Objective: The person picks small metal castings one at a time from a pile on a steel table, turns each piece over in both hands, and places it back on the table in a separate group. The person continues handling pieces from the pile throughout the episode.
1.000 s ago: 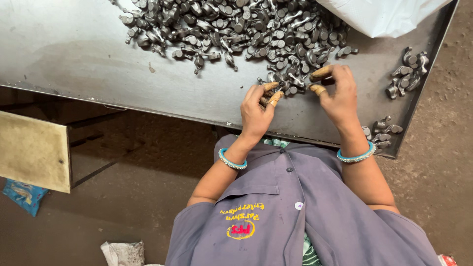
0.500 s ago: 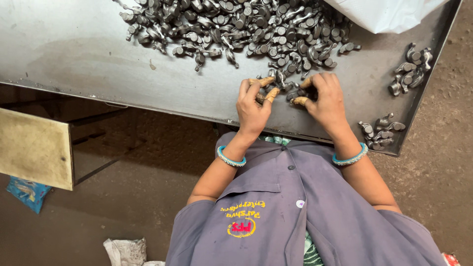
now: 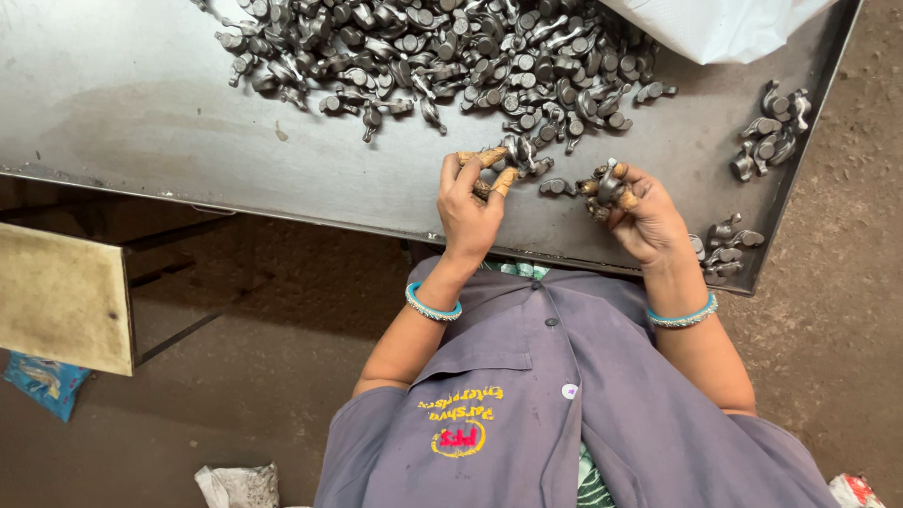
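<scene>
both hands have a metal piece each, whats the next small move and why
Probably carry the small metal part in the right hand over to the small sorted clusters at the right end of the steel table. The left hand grips another part at the edge of the big pile, and both hands sit between the pile and those clusters.

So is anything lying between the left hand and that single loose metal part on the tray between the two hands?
Nothing visible does. The left hand already holds a metal part at its fingertips, and the single loose part lies just to its right on bare metal tray. The right hand, holding another part, sits beyond it.
</scene>
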The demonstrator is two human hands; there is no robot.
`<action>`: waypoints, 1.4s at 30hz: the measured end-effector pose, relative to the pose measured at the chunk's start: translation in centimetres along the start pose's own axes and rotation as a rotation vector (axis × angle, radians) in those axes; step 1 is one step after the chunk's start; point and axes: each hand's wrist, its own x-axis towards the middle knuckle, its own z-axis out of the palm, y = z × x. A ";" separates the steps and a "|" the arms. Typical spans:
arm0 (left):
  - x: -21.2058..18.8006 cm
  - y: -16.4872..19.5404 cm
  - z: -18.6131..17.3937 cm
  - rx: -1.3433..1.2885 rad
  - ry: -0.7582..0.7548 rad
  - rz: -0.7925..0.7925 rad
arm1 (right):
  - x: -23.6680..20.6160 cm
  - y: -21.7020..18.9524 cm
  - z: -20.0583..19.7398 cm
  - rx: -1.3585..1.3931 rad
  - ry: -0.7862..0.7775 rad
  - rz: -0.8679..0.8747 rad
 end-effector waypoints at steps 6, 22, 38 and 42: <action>0.0 -0.8 -0.3 0.048 0.024 0.062 | -0.6 -0.1 -0.5 -0.074 0.052 0.045; 0.7 -1.6 -0.7 0.136 -0.156 -0.050 | 1.5 -1.9 12.7 -1.483 0.102 -0.428; -0.8 -0.1 1.1 0.018 -0.227 -0.095 | -0.2 -1.1 4.2 -0.199 0.052 -0.112; -1.5 0.1 1.6 0.014 -0.255 0.012 | -0.6 -0.9 3.4 -0.102 -0.012 -0.070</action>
